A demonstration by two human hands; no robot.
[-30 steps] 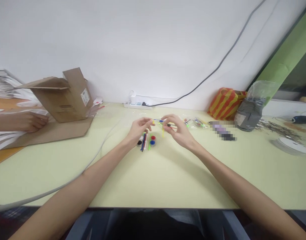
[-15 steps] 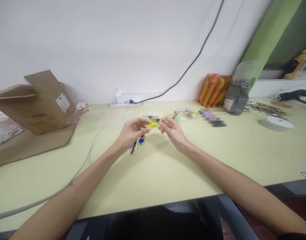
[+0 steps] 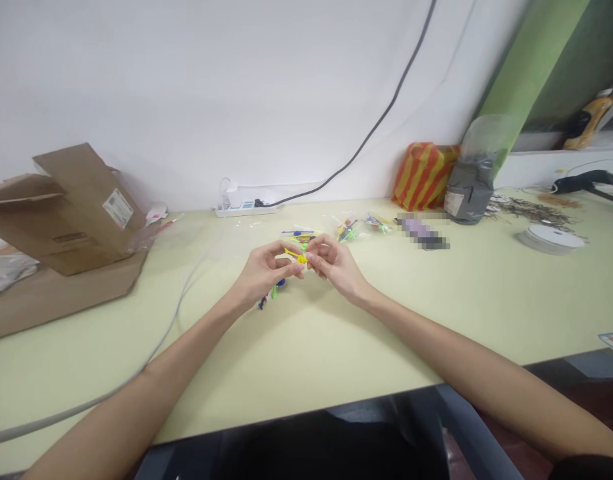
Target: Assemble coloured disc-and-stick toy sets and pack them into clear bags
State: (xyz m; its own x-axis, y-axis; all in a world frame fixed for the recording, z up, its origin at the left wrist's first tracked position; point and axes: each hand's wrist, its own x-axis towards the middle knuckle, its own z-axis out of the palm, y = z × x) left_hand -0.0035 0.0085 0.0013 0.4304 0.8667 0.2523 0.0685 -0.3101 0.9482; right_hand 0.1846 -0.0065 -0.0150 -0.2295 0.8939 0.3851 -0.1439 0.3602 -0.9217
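Note:
Above the table, my left hand (image 3: 261,272) and my right hand (image 3: 340,268) meet with their fingertips around a small yellow plastic piece (image 3: 302,259). It has a thin arm pointing up and to the left, and a thicker part between the fingertips. Both hands are closed in a pinch on it; fingers partly hide its shape. Just behind the hands lie thin blue and yellow plastic pieces (image 3: 297,233). Several more small pieces in green, white and dark blue (image 3: 275,292) lie below my left hand, which covers part of them.
Clear bags of coloured pieces (image 3: 347,229) lie behind my right hand. A cardboard box (image 3: 81,220) stands at left, a grey cable (image 3: 156,350) crosses the table, and a power strip (image 3: 246,209) sits by the wall. At right are a striped bag (image 3: 423,177) and a white spool (image 3: 553,237).
The yellow piece has turned, its thin arm now pointing left toward my left hand. My right hand has moved slightly left, closer to my left hand. The view has shifted a little.

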